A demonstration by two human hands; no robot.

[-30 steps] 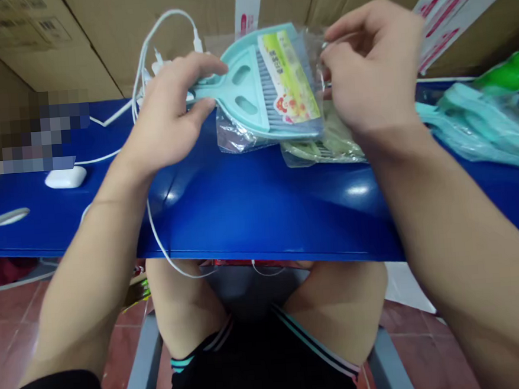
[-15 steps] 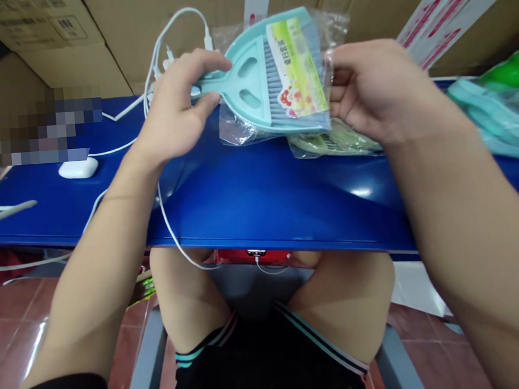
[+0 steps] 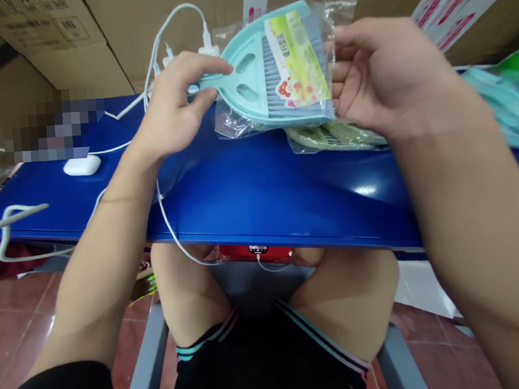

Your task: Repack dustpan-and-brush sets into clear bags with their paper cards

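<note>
My left hand (image 3: 175,102) pinches the handle of a small teal dustpan-and-brush set (image 3: 272,69) with a yellow-green label, held tilted above the blue table (image 3: 259,188). A clear plastic bag (image 3: 331,17) partly covers the far end of the set. My right hand (image 3: 379,73) grips that bag at the set's right side, fingers curled on the plastic. Under the set a flat packet of pale green items (image 3: 335,137) lies on the table.
White charging cables (image 3: 155,47) trail over the table and down its front edge. A white earbud case (image 3: 82,165) sits at left. More bagged teal sets (image 3: 502,106) lie at right. Cardboard boxes (image 3: 141,25) stand behind. My knees are under the table.
My right hand moved from pinching the bag's top to gripping its right side and rose slightly. The dustpan set tilted up and shifted a little away from the table.
</note>
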